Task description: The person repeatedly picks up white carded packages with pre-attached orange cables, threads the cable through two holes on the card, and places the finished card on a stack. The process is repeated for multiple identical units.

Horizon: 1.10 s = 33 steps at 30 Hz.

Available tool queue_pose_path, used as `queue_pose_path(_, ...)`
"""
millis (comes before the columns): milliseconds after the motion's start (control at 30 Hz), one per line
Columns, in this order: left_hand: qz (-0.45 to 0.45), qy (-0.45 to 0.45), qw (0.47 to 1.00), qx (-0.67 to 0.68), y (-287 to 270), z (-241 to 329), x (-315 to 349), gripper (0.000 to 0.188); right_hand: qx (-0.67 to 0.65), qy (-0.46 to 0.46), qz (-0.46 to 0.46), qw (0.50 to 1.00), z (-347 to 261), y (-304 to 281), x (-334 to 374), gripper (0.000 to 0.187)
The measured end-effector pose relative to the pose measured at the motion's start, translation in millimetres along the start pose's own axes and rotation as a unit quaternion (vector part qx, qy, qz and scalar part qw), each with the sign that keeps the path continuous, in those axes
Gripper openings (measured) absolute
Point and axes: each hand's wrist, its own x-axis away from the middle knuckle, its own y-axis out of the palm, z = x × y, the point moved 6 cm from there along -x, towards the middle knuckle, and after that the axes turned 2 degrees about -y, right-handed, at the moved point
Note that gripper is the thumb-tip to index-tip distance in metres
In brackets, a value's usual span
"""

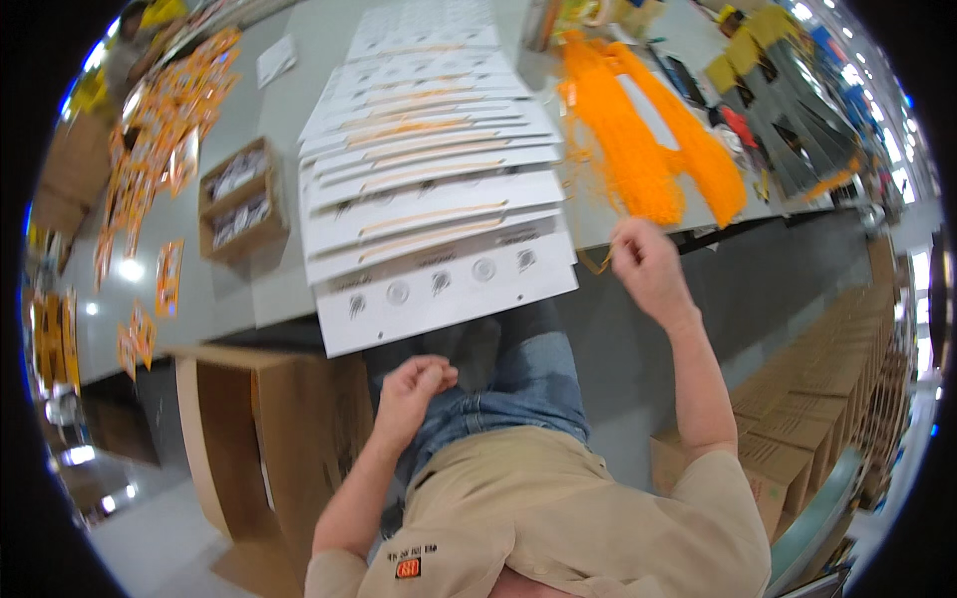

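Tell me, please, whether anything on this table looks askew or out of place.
Two things, mildly: the frontmost white sheet lies at a slant and juts past the front edge of the table, and the orange bundle looks frayed along its left side, where it spreads untidily.
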Motion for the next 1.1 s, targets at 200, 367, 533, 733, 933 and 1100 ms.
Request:
queue_pose_path(200,0.111,-0.002,0.952,0.284,-27.6,-8.1,-16.6,0.037,-0.314,0.025,-0.119,0.942,-82.1,81.8,-32.6,0.010)
queue_pose_path(367,0.137,0.077,0.946,0.283,-34.4,-5.8,-15.3,0.028,-0.139,-0.158,-0.302,0.930,-154.6,187.3,9.1,0.012)
queue_pose_path(533,0.101,0.093,0.952,0.274,-39.7,-12.2,-6.5,0.025,-0.108,-0.174,-0.288,0.936,-157.8,207.3,11.6,0.012)
queue_pose_path(733,0.138,0.131,0.929,0.318,-42.3,-5.8,-9.6,0.023,-0.063,-0.193,-0.299,0.932,-165.4,222.7,8.1,0.009)
queue_pose_path(933,0.185,0.163,0.943,0.222,-35.2,-2.6,-17.1,0.017,0.052,-0.233,-0.330,0.913,-172.8,240.4,10.1,0.015)
queue_pose_path(1100,0.220,0.217,0.942,0.129,-47.1,-18.3,-12.2,0.018,0.069,-0.212,-0.362,0.905,-168.7,229.3,11.9,0.017)
